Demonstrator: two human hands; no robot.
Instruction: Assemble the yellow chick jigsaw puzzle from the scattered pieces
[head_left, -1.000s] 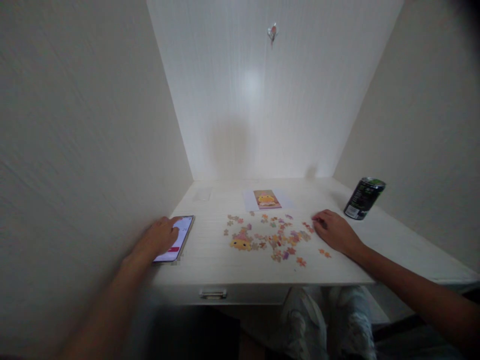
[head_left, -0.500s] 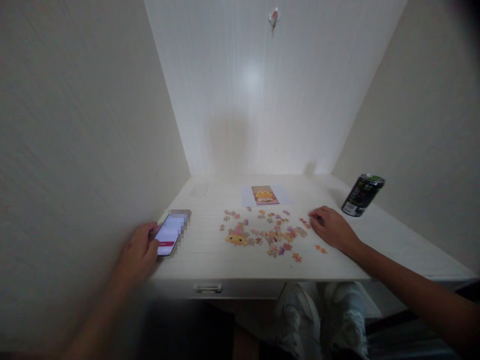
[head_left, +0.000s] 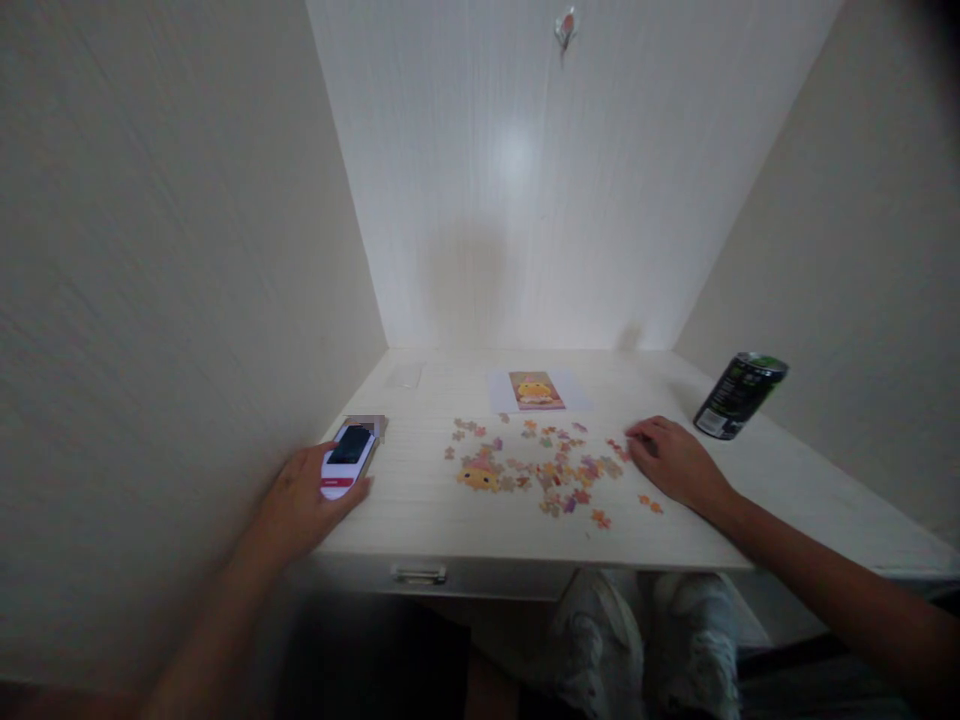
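My left hand grips a smartphone by its lower part, thumb along the right edge and fingers on the left side. The phone's lit screen shows a dark box and a red bar. My right hand rests on the table with loosely bent fingers, thumb and forefinger apart. Its fingertips are beside small red jigsaw pieces; I see nothing held in them. Several loose jigsaw pieces spread between the hands. A joined section shows a yellow face with a pink top.
Behind the pieces lies a picture card with the yellow character on a pale sheet. A dark drink can stands to the right. A clear flat packet is at the back left. Panels enclose the table; a drawer handle is below.
My left hand has shifted its hold on the phone, with the thumb now swung out to the right edge. A dark box has appeared on the screen. The view has moved slightly; my right hand stays.
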